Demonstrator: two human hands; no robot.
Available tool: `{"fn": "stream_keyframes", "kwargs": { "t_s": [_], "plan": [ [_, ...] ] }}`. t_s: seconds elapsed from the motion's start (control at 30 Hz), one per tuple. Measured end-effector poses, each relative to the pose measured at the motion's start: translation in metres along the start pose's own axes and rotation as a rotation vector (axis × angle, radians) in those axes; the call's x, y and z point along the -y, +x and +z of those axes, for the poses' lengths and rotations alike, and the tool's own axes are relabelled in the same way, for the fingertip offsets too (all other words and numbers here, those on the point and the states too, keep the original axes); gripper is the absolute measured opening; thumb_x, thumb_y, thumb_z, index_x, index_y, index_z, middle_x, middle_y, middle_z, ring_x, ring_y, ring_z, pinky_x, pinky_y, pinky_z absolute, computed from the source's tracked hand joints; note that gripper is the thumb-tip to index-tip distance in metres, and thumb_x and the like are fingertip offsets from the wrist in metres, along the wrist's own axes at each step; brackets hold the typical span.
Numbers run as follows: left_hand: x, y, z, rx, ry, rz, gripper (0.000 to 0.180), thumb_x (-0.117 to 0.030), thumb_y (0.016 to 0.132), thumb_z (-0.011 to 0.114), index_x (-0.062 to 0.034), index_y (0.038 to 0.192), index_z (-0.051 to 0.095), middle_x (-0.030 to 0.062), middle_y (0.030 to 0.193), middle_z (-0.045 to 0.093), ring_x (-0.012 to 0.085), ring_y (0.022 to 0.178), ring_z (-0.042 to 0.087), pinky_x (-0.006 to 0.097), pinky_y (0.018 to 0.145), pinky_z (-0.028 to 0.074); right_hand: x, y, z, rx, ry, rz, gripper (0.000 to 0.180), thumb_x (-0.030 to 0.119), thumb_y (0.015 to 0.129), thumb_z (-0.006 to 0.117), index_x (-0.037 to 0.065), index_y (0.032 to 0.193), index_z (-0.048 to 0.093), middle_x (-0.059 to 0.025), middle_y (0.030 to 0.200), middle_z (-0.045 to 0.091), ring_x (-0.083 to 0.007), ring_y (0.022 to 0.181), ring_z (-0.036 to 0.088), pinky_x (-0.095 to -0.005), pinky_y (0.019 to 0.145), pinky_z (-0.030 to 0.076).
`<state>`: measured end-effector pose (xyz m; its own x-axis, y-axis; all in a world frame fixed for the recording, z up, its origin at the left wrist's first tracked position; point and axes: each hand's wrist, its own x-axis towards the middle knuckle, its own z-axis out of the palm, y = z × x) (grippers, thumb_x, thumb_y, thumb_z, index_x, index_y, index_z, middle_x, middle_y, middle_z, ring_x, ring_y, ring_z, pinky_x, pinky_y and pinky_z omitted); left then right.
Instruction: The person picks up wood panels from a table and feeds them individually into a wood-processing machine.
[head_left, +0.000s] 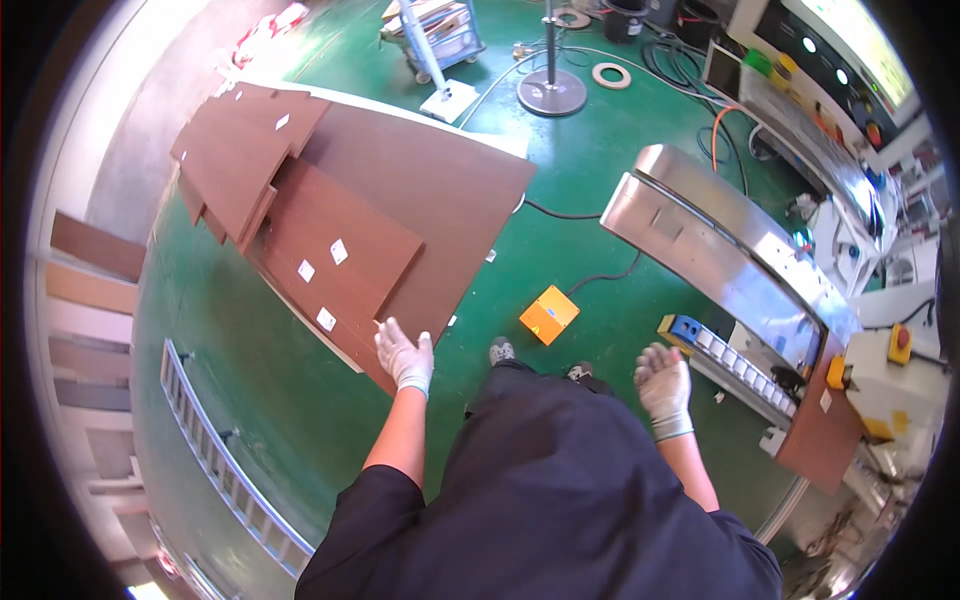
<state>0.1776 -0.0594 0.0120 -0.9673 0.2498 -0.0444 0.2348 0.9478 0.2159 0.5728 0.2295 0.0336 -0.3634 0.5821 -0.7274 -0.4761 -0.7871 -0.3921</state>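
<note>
Your left hand (405,357) is open, flat at the near corner of the top panel (345,255). The panel runs up-left from it on the stack. Your right hand (664,385) is empty, well apart.

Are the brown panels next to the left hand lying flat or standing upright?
Flat. The brown panels lie overlapping in a low stack, broad faces up, by the left hand.
</note>
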Motion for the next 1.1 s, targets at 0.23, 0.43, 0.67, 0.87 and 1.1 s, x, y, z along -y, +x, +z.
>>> {"fn": "stream_keyframes", "kwargs": {
  "t_s": [0.23,0.43,0.67,0.87,1.1],
  "plan": [
    [0.047,0.019,-0.003,0.244,0.111,-0.346,0.112,-0.067,0.087,0.068,-0.0114,0.168,0.015,0.0198,0.175,0.008,0.0430,0.160,0.007,0.062,0.126,0.014,-0.065,-0.004,0.087,0.164,-0.466,0.208,0.049,0.043,0.108,0.053,0.001,0.131,0.060,-0.0107,0.116,0.070,-0.0223,0.102,0.067,-0.0337,0.086,0.053],
    [0.062,0.038,0.008,0.107,0.181,-0.255,0.104,-0.063,0.088,0.066,-0.0089,0.166,0.022,0.0217,0.172,0.016,0.0442,0.158,0.014,0.065,0.122,0.018,-0.077,0.011,0.115,0.093,-0.568,0.122,0.050,0.044,0.107,0.055,0.001,0.132,0.060,-0.0102,0.115,0.071,-0.0222,0.102,0.068,-0.0341,0.088,0.053],
    [0.090,0.087,-0.004,0.174,0.181,-0.190,0.107,-0.068,0.089,0.062,-0.0087,0.167,0.019,0.0198,0.174,0.013,0.0444,0.159,0.012,0.067,0.122,0.018,-0.123,0.022,0.157,0.137,-0.676,0.143,0.049,0.043,0.108,0.053,0.001,0.133,0.059,-0.0104,0.118,0.071,-0.0222,0.104,0.068,-0.0344,0.089,0.054],
    [0.059,0.109,-0.022,0.344,0.173,-0.111,0.110,-0.073,0.091,0.059,-0.0089,0.168,0.014,0.0167,0.176,0.006,0.0450,0.160,0.005,0.073,0.120,0.016,-0.164,0.016,0.183,0.218,-0.769,0.164,0.044,0.039,0.108,0.054,0.000,0.126,0.061,-0.0099,0.113,0.071,-0.0197,0.097,0.068,-0.0324,0.084,0.055],
    [0.000,0.075,-0.005,0.443,0.100,0.254,0.104,-0.066,0.093,0.059,-0.0074,0.167,0.016,0.0184,0.175,0.006,0.0479,0.159,0.001,0.079,0.118,0.013,-0.199,0.049,0.205,0.525,-1.468,-0.133,0.035,0.031,0.105,0.060,0.001,0.121,0.069,-0.0118,0.107,0.073,-0.0223,0.097,0.070,-0.0336,0.086,0.055]
  ]
}}
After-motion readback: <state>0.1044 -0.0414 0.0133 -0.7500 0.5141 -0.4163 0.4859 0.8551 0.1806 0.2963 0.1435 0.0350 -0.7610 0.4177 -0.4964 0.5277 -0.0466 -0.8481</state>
